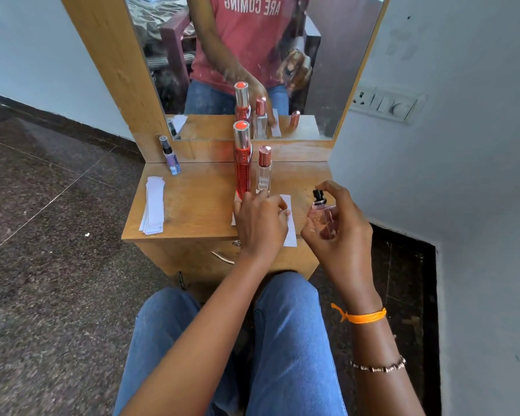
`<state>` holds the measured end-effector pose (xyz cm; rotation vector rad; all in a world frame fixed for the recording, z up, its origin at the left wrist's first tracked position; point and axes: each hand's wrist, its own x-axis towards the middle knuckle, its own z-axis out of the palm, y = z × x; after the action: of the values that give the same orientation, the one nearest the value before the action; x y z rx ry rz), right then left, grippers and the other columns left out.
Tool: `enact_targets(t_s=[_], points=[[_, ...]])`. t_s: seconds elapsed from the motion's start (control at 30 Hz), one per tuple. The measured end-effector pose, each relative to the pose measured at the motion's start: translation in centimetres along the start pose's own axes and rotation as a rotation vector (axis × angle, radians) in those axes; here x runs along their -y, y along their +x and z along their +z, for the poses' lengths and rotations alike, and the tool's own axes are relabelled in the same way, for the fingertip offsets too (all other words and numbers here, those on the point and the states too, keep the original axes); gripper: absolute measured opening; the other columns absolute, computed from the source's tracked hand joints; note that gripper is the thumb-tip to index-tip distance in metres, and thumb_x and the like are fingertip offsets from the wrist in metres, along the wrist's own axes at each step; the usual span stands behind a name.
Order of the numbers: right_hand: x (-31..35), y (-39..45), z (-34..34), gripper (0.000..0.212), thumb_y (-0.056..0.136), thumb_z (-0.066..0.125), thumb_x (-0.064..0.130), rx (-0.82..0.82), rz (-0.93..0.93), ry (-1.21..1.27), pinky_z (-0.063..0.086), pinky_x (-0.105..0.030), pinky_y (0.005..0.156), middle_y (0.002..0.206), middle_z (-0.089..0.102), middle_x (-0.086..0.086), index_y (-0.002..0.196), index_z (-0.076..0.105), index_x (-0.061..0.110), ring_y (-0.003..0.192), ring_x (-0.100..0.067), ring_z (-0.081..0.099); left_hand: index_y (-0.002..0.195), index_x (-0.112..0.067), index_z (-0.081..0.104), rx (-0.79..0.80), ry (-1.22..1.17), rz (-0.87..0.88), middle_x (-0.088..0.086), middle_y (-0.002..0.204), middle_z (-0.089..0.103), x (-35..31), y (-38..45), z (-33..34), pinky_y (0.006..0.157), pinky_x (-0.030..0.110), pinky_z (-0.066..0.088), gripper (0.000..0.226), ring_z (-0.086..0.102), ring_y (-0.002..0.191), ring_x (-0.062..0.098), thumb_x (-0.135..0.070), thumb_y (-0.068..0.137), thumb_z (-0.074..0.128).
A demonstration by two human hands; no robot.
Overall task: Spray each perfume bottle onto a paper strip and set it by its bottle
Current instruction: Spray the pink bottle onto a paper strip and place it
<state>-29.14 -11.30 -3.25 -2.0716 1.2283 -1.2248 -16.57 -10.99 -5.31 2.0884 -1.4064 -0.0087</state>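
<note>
My right hand (339,217) grips a small pink perfume bottle (323,219) with a black nozzle, index finger over the top, held just right of the wooden table's front edge. My left hand (260,220) pinches a white paper strip (290,223) that lies on the table and overhangs its front. Behind my left hand stand a tall red bottle (242,160) with a silver cap and a short clear bottle (264,171) with a rose cap. A small purple bottle (170,157) stands at the back left. Part of another strip shows left of my left hand.
A stack of white paper strips (153,205) lies at the left of the small wooden dressing table (198,205). A mirror (252,55) rises behind it. My knees in blue jeans (282,325) are below the table front. A wall with a switch panel (388,105) is on the right.
</note>
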Motion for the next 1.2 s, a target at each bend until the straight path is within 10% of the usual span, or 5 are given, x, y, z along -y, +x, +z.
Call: enact_targets(t_s=[0.63,0.8,0.9,1.0,1.2], points=[[-0.3,-0.7,0.7,0.051,0.074,0.063,0.021,0.024,0.048,0.097,0.050,-0.020,0.076,0.099,0.065,0.004,0.122,0.049,0.029,0.082,-0.006,0.059,0.116,-0.022,0.063,0.030,0.066,0.036,0.002,0.105,0.064,-0.5,0.8,0.7,0.084,0.036,0.032,0.028,0.052,0.100,0.026,-0.023,0.088,0.058],[-0.2,-0.7,0.9,0.061,0.085,0.067,0.017,-0.004,0.094,0.227,0.048,-0.015,0.067,0.089,0.059,0.008,0.129,0.034,0.041,0.072,-0.012,0.059,0.113,-0.020,0.066,0.009,-0.356,0.054,-0.004,0.096,0.058,-0.4,-0.6,-1.4,0.079,0.019,0.036,0.026,0.052,0.093,0.015,-0.013,0.094,0.048],[0.1,-0.9,1.6,0.057,0.085,0.067,0.023,-0.053,0.148,0.278,0.038,-0.005,0.080,0.094,0.054,0.027,0.130,0.033,0.035,0.094,0.001,0.049,0.118,-0.026,0.061,0.372,-0.794,0.005,-0.007,0.106,0.063,0.0,-1.4,-3.3,0.085,0.006,0.039,0.030,0.057,0.099,0.003,-0.017,0.098,0.040],[0.6,-0.8,1.9,0.053,0.087,0.065,0.021,-0.067,0.210,0.372,0.034,0.001,0.083,0.109,0.045,0.026,0.131,0.036,0.025,0.100,0.011,0.042,0.128,-0.029,0.051,0.621,-1.038,-0.020,-0.014,0.106,0.062,0.6,-2.0,-4.2,0.097,0.025,0.046,0.034,0.059,0.102,0.003,-0.015,0.098,0.043],[1.5,-0.4,2.1,0.049,0.086,0.065,0.014,0.012,0.345,0.644,0.049,-0.016,0.082,0.110,0.060,-0.001,0.128,0.041,0.022,0.097,-0.003,0.061,0.123,-0.039,0.054,0.492,-1.032,-0.072,-0.008,0.113,0.066,0.8,-2.2,-4.0,0.086,0.024,0.053,0.049,0.064,0.098,0.002,-0.011,0.084,0.066]])
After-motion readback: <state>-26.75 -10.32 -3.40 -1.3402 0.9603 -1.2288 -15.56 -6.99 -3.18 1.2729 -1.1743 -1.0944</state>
